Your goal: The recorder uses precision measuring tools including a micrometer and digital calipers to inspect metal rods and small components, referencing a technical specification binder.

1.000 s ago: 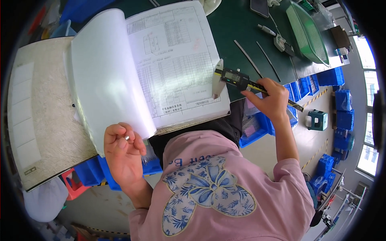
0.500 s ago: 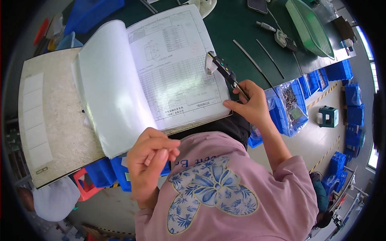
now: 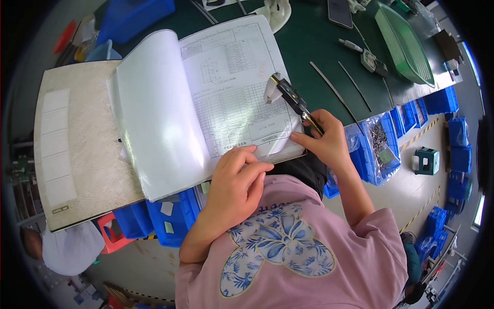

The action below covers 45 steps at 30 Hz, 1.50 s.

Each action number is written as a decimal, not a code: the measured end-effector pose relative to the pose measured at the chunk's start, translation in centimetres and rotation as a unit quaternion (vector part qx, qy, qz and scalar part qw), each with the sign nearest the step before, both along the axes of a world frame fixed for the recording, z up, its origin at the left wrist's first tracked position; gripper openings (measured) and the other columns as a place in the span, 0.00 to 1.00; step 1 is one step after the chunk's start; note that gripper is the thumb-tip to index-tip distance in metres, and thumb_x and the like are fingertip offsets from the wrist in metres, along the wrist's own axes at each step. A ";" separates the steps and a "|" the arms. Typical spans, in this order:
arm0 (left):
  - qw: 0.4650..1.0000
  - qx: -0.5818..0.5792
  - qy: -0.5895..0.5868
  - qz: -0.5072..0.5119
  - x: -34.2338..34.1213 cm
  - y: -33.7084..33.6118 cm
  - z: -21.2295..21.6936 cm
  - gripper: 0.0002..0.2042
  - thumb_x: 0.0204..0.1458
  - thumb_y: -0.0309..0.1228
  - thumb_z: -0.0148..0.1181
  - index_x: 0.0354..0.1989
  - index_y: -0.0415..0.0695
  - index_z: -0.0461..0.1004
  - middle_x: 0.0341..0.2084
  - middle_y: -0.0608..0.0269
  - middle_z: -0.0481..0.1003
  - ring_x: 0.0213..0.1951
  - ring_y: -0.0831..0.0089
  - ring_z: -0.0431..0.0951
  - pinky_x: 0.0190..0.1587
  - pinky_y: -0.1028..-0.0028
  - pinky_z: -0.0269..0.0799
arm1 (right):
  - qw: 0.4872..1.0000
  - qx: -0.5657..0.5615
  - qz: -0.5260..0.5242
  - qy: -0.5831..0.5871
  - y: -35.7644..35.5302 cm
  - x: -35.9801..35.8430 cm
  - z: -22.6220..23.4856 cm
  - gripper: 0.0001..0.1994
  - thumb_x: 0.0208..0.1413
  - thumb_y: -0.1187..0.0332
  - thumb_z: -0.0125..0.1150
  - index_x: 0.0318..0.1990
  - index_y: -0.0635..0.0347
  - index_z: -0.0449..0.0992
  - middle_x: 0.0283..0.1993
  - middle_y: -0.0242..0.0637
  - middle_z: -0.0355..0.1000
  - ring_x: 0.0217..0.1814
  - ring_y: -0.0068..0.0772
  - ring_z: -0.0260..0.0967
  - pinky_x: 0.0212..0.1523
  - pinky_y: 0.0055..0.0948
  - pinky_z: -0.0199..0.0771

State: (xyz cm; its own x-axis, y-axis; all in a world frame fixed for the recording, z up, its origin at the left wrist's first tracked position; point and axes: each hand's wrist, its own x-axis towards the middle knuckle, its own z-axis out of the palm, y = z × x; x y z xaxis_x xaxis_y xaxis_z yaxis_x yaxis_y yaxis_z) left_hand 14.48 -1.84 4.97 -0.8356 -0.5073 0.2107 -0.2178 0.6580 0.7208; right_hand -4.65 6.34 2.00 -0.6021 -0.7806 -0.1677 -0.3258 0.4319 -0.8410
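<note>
A ring binder [image 3: 92, 149] lies open on the green table, its left cover flat and one clear-sleeved sheet [image 3: 159, 118] curling up in the middle. On the right is a sleeved drawing page [image 3: 231, 98] with a diagram and tables. My right hand [image 3: 327, 139] grips a digital caliper [image 3: 292, 95] at the page's right edge; the thumb rests at the lower right corner, where the sleeve is rumpled. My left hand [image 3: 239, 177] lies over the page's lower edge, fingers loosely stretched out and nothing visible in them.
Behind the page are two thin metal strips [image 3: 337, 92], a micrometer [image 3: 368, 59], a phone [image 3: 340, 13] and a green basket [image 3: 404, 46]. Blue bins [image 3: 378, 147] with metal parts stand right of my hand. A red stool [image 3: 110, 232] and a person in white [image 3: 72, 247] are at left.
My left hand has moved up and right onto the page's lower edge, its curled fingers loosening. The right hand still holds the caliper. The whole view has shifted slightly.
</note>
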 end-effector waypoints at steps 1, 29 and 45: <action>0.999 0.029 0.018 0.012 0.1 0.0 0.0 0.08 0.39 0.18 0.52 0.28 0.42 0.72 0.24 0.59 0.66 0.39 0.59 0.70 0.40 0.69 0.64 | 1.000 0.006 -0.001 -0.010 0.1 -0.1 0.2 0.19 0.31 0.64 0.68 0.28 0.66 0.68 0.21 0.29 0.61 0.21 0.16 0.52 0.21 0.18 0.53; 0.723 0.617 0.305 0.064 1.5 -0.6 -0.2 0.07 0.46 0.23 0.51 0.34 0.38 0.64 0.30 0.59 0.69 0.36 0.71 0.71 0.41 0.74 0.66 | 0.852 -0.197 0.172 0.454 0.7 -2.3 7.1 0.18 0.26 0.55 0.68 0.17 0.56 0.66 0.12 0.31 0.60 0.11 0.32 0.58 0.11 0.27 0.54; 0.625 0.714 0.314 0.027 1.4 -0.8 -1.1 0.07 0.48 0.25 0.50 0.36 0.39 0.66 0.32 0.57 0.71 0.36 0.68 0.72 0.42 0.71 0.68 | 0.895 -0.193 0.234 0.328 -0.3 -0.9 6.3 0.13 0.33 0.64 0.62 0.26 0.62 0.70 0.17 0.36 0.64 0.14 0.36 0.61 0.14 0.27 0.59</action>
State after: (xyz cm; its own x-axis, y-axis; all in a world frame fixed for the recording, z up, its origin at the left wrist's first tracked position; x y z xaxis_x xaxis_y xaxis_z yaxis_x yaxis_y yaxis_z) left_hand 15.91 -2.59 3.86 -0.7897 -0.5761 -0.2108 0.4087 -0.7504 0.5195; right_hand -5.51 6.01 8.34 -0.0645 -0.8961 0.4391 -0.8736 -0.1620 -0.4590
